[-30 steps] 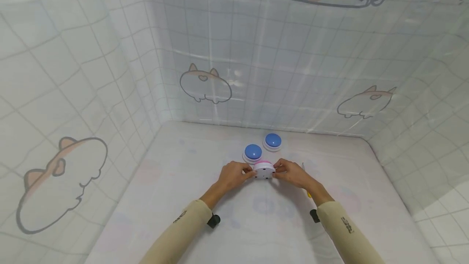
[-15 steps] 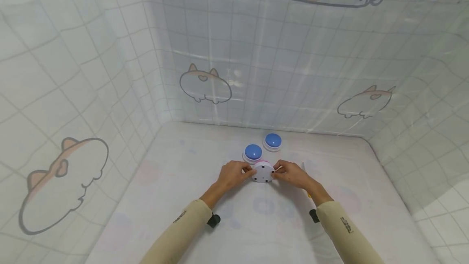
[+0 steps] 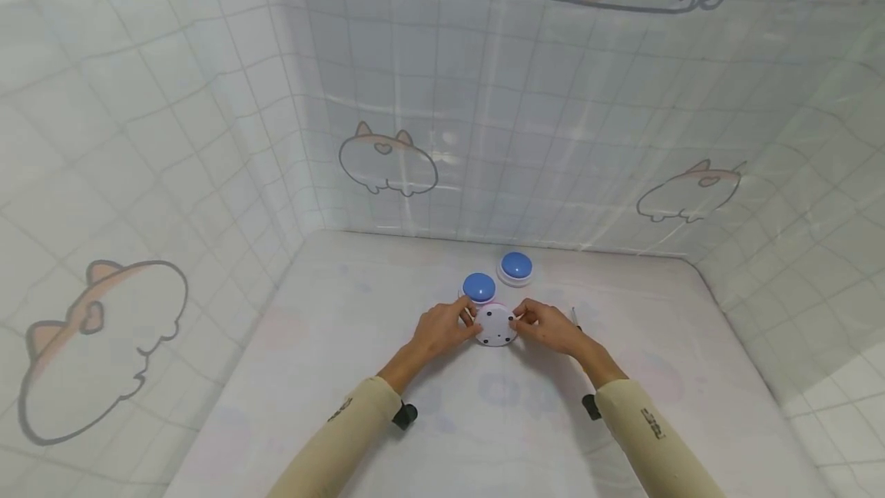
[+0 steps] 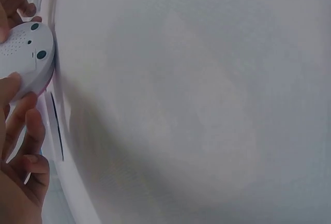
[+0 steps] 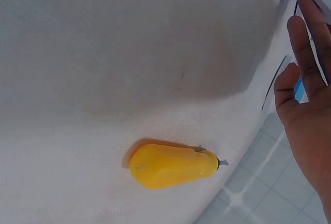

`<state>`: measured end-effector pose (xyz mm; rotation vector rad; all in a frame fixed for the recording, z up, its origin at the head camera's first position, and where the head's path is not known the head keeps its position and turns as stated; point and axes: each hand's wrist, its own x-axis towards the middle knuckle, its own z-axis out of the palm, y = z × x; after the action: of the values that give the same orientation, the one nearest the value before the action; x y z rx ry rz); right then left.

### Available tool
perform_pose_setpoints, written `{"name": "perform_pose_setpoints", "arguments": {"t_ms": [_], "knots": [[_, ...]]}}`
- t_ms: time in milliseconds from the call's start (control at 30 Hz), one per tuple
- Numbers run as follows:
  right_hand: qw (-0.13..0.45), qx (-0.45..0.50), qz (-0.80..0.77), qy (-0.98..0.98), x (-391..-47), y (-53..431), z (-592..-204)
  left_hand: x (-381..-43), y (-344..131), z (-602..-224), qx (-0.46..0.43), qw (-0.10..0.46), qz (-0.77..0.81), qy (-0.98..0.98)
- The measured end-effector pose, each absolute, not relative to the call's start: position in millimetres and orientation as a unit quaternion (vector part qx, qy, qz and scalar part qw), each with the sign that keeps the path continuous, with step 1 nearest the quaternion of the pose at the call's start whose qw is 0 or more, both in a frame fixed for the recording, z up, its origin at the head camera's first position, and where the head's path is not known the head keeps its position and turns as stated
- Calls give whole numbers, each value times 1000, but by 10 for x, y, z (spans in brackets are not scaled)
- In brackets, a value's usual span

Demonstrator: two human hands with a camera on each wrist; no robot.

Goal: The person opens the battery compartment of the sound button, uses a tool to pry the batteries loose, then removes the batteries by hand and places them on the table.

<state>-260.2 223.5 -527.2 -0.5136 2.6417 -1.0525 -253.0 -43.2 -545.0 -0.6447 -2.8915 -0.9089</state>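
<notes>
Both hands hold a white round push-button buzzer with a pink top, its underside turned up towards the head camera. Dark rubber feet and a patch of small speaker holes show on that underside in the left wrist view. The left hand pinches its left edge between thumb and fingers. On the opposite edge, the right hand grips it the same way. The pink side is mostly hidden beneath. Just behind stands a blue buzzer, and a second blue buzzer sits farther back to the right.
A screwdriver with a yellow handle lies on the white-covered table, partly under the right wrist in the head view. Tile-patterned sheeting with cartoon animals walls in the back and both sides.
The held buzzer has tilted from nearly edge-on to showing its full underside, and has turned slightly between the fingers. A left finger has lifted towards the nearer blue buzzer.
</notes>
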Motion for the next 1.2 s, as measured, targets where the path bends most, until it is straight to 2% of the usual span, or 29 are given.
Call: {"name": "perform_pose_setpoints", "arguments": {"t_ms": [233,567,1067,1200], "knots": [[118,-184,-367,904,-2619,2213,-5265,-2513,-398,-5456,-203,-30,-309,-929],[138,-193,-338,911,-2597,2178,-5292,-2499,-338,-5532,-213,-61,-325,-919],[112,-221,-313,917,-2594,2111,-5275,-2505,-353,-5506,-232,4,-255,-939],[107,-231,-320,913,-2600,2079,-5281,-2495,-359,-5499,-240,4,-247,-939]]}}
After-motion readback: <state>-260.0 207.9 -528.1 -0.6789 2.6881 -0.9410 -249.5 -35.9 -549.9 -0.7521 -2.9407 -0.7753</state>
